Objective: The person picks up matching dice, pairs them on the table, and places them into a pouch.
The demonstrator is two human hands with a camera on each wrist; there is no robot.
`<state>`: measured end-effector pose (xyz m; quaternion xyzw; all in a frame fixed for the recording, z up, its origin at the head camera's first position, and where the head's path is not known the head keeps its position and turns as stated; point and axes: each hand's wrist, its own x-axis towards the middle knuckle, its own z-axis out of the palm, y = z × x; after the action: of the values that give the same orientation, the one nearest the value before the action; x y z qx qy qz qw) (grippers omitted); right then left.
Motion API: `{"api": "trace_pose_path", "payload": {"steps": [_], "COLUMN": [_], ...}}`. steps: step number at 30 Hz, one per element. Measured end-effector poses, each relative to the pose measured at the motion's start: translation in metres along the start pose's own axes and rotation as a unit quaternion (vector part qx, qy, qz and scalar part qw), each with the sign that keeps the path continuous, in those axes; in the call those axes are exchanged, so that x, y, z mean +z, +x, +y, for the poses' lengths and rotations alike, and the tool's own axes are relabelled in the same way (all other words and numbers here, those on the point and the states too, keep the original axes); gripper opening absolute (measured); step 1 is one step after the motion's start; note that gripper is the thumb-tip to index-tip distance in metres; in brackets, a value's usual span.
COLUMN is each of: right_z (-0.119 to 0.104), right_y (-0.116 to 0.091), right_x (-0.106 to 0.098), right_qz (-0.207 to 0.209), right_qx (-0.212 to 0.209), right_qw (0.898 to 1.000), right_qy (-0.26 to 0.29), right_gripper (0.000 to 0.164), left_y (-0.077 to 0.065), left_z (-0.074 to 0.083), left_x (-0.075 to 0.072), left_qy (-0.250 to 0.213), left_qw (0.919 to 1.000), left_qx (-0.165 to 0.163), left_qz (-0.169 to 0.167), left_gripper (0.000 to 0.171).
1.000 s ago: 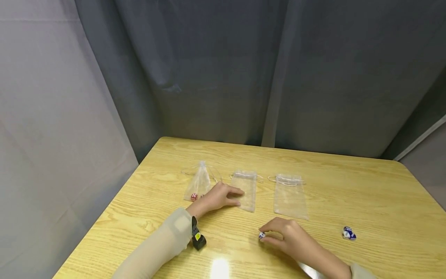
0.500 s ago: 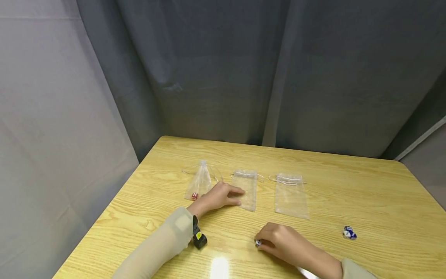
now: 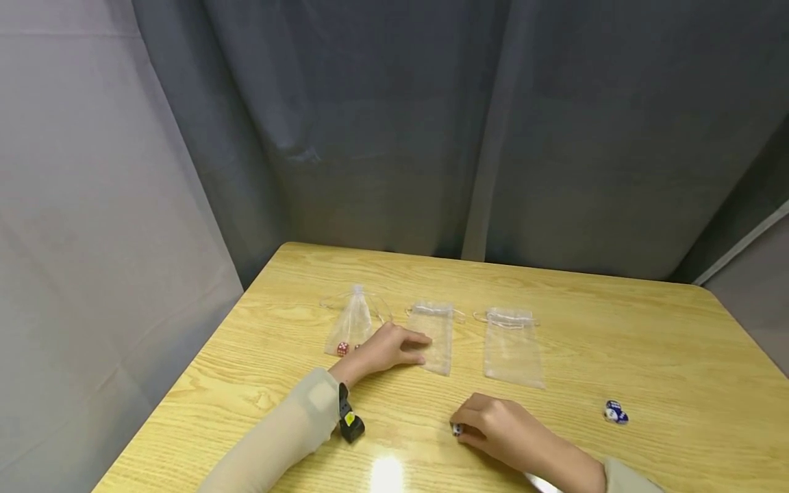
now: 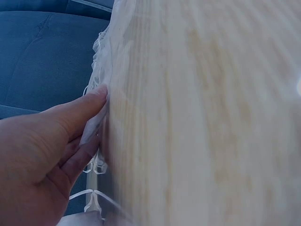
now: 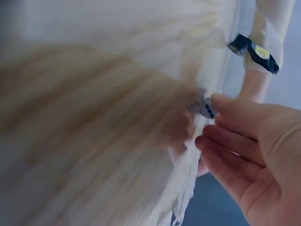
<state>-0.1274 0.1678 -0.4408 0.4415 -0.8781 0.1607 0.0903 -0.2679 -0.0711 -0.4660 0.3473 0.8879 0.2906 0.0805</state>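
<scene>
In the head view my left hand [image 3: 388,348] rests at the left edge of the middle sheer drawstring bag [image 3: 439,342], thumb and forefinger apart. The left wrist view shows the bag's thin fabric [image 4: 94,125] by the thumb and fingers. My right hand [image 3: 502,428] holds a small white die [image 3: 457,429] with dark pips between thumb and forefinger, low over the table front. In the right wrist view the die [image 5: 207,109] sits at the thumb tip, the other fingers loosely bent.
Left of the middle bag stands a gathered sheer bag [image 3: 354,322] with red dice [image 3: 342,349] in it. Another flat sheer bag [image 3: 514,349] lies to the right. Several blue and white dice [image 3: 616,412] sit at the right on the wooden table [image 3: 647,342]. Grey curtains [image 3: 382,137] hang behind.
My right hand has shifted slightly left and down toward the table with the die, then stayed there. The left hand and bags have not moved.
</scene>
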Motion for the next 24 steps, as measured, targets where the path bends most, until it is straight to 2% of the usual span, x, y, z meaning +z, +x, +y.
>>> {"api": "trace_pose_path", "payload": {"steps": [6, 10, 13, 19, 24], "right_z": [0.005, 0.012, 0.018, 0.031, 0.042], "right_y": [-0.006, -0.01, -0.017, -0.044, -0.069], "right_x": [-0.005, -0.007, -0.008, -0.02, -0.031], "right_qz": [0.069, 0.135, 0.178, 0.217, 0.249], "right_qx": [0.043, 0.061, 0.092, 0.186, 0.218], "right_qw": [0.995, 0.987, 0.979, 0.958, 0.943], "right_qy": [0.054, 0.055, 0.041, 0.025, 0.012], "right_gripper": [0.021, 0.026, 0.028, 0.029, 0.031], "left_y": [-0.001, -0.003, -0.004, -0.005, -0.008], "left_z": [-0.003, -0.005, -0.005, -0.01, -0.013], "left_x": [0.002, 0.001, -0.001, -0.003, -0.004], "left_qy": [-0.002, -0.005, -0.009, -0.005, -0.009], "left_qw": [1.0, 1.0, 1.0, 1.0, 1.0], "left_qx": [0.005, 0.004, 0.003, 0.003, -0.001], "left_qz": [0.0, 0.002, 0.001, 0.004, 0.003], "left_gripper": [0.041, 0.041, 0.041, 0.042, 0.042]}}
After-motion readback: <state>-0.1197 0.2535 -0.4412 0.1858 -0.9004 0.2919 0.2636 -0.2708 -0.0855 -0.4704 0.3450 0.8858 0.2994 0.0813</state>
